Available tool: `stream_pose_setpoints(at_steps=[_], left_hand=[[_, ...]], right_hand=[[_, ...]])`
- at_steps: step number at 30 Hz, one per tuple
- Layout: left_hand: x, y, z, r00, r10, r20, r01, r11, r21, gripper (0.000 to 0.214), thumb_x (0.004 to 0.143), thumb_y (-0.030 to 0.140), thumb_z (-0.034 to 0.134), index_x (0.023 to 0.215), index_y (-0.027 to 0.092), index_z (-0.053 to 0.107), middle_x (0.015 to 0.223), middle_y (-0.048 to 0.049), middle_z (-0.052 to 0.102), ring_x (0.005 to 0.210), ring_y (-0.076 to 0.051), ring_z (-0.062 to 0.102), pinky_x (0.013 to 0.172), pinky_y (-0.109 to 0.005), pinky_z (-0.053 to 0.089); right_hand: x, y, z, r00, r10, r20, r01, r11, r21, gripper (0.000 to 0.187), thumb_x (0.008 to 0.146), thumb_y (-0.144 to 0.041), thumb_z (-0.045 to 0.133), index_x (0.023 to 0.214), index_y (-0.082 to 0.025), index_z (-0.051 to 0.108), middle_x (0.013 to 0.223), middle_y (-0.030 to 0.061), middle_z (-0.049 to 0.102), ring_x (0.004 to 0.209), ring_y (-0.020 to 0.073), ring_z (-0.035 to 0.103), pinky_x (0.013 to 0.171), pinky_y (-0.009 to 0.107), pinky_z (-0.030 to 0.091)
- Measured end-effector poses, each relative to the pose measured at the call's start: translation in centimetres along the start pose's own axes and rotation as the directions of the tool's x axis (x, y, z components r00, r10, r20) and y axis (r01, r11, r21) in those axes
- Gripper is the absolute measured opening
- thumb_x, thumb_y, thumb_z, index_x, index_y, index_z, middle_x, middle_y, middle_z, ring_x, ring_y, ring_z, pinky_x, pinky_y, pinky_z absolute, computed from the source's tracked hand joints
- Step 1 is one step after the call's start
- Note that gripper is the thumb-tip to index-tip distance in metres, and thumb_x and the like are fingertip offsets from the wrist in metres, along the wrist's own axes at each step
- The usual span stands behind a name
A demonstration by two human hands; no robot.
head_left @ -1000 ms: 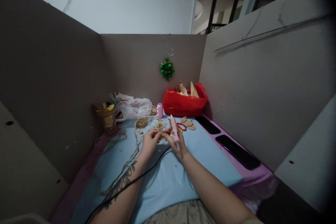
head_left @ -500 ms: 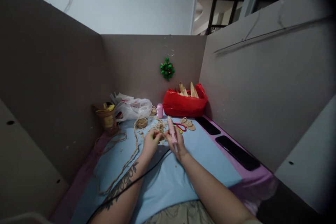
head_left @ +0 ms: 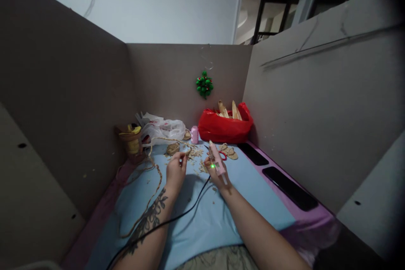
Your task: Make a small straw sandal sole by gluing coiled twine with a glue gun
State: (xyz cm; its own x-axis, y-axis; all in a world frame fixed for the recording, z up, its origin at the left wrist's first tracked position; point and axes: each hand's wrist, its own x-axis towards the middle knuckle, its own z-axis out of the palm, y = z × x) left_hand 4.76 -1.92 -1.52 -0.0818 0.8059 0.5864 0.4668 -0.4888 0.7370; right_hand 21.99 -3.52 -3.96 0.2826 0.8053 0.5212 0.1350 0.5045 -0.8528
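Note:
My right hand (head_left: 216, 174) is wrapped round a pink glue gun (head_left: 216, 157), its nozzle pointing up and away from me and a green light glowing on its side. A black cable (head_left: 185, 215) runs from the gun across my left forearm. To the left, my left hand (head_left: 176, 171) pinches the end of a braided straw-coloured cord (head_left: 158, 174). Part of that cord loops round behind the hand and down the left of the blue sheet. Just beyond my fingers lie a coiled disc of cord (head_left: 173, 148) and scattered straw scraps (head_left: 196, 153). Red-handled scissors (head_left: 223, 155) are partly hidden behind the gun.
Flat woven pieces (head_left: 230, 152) lie right of the scissors. Two black phones (head_left: 289, 187) rest along the right edge. At the back stand a red bag (head_left: 224, 130) of dried husks, a pink spool (head_left: 194, 135), a white plastic bag (head_left: 166, 130) and a brown pot (head_left: 133, 143). Grey partitions enclose three sides.
My hands have moved apart: the left one up and to the left with the cord end, the right one slightly to the right with the glue gun. The gun's green light now shows.

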Motion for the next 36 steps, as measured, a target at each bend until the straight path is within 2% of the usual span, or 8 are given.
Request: stream_pose_setpoints(at_steps=[2,5,7,9,15,24,36], left_hand=[[0.1,0.0,-0.3,0.999,0.034,0.003,-0.034,0.997,0.074,0.018,0.087,0.034,0.052,0.087,0.021,0.064,0.087,-0.0061,0.067,0.075,-0.018,0.061,0.071,-0.027,0.046],[0.1,-0.1,-0.4,0.997,0.072,0.024,-0.075,0.987,0.144,0.020,0.090,0.035,0.049,0.090,0.020,0.063,0.088,-0.0068,0.067,0.076,-0.018,0.061,0.072,-0.027,0.045],[0.0,-0.3,-0.4,0.996,0.080,0.028,-0.084,0.982,0.169,0.021,0.091,0.034,0.048,0.091,0.020,0.063,0.088,-0.0070,0.067,0.077,-0.019,0.061,0.072,-0.027,0.045],[0.0,-0.5,-0.3,0.996,0.090,0.030,-0.094,0.979,0.180,0.021,0.091,0.034,0.047,0.091,0.020,0.063,0.089,-0.0069,0.067,0.076,-0.018,0.062,0.072,-0.027,0.045],[-0.1,-0.5,-0.4,0.994,0.106,0.015,-0.107,0.981,0.162,0.021,0.090,0.035,0.049,0.090,0.020,0.063,0.087,-0.0064,0.067,0.075,-0.018,0.062,0.070,-0.026,0.046],[0.0,-1.2,0.0,0.981,0.192,-0.012,-0.188,0.969,0.159,0.017,0.090,0.032,0.051,0.087,0.018,0.061,0.082,-0.0046,0.067,0.071,-0.016,0.062,0.067,-0.026,0.049],[0.1,-1.4,0.1,0.976,0.216,-0.015,-0.211,0.964,0.164,0.015,0.091,0.029,0.050,0.086,0.018,0.060,0.082,-0.0043,0.066,0.070,-0.015,0.062,0.066,-0.026,0.050]], right_hand=[[-0.3,-0.6,0.0,0.987,-0.111,0.113,0.117,0.992,-0.045,0.046,0.075,-0.037,0.065,0.118,-0.022,0.061,0.086,0.0046,0.066,0.077,0.0215,0.061,0.073,0.036,0.052],[-0.6,-1.5,-0.2,0.909,-0.287,0.301,0.335,0.935,-0.119,0.040,0.076,-0.032,0.064,0.115,-0.023,0.065,0.084,0.0052,0.065,0.080,0.0231,0.060,0.078,0.038,0.050],[-0.7,-1.7,-0.1,0.875,-0.346,0.339,0.416,0.895,-0.160,0.034,0.078,-0.030,0.061,0.112,-0.023,0.066,0.082,0.0056,0.063,0.077,0.0228,0.059,0.075,0.038,0.049],[-0.8,-1.6,0.1,0.864,-0.374,0.337,0.456,0.866,-0.206,0.030,0.081,-0.028,0.059,0.110,-0.022,0.065,0.081,0.0061,0.062,0.075,0.0222,0.057,0.071,0.036,0.048],[-0.8,-0.7,0.6,0.869,-0.375,0.323,0.471,0.827,-0.306,0.028,0.083,-0.026,0.057,0.110,-0.020,0.064,0.078,0.0048,0.057,0.072,0.0202,0.055,0.068,0.033,0.046],[-0.6,-0.7,0.6,0.813,-0.458,0.359,0.574,0.734,-0.363,0.030,0.087,-0.023,0.053,0.116,-0.016,0.057,0.077,0.0049,0.057,0.071,0.0199,0.055,0.065,0.031,0.046],[-0.6,-0.4,0.8,0.811,-0.479,0.336,0.580,0.729,-0.363,0.015,0.086,-0.022,0.052,0.098,-0.018,0.060,0.072,0.0039,0.055,0.068,0.0191,0.053,0.062,0.031,0.045]])
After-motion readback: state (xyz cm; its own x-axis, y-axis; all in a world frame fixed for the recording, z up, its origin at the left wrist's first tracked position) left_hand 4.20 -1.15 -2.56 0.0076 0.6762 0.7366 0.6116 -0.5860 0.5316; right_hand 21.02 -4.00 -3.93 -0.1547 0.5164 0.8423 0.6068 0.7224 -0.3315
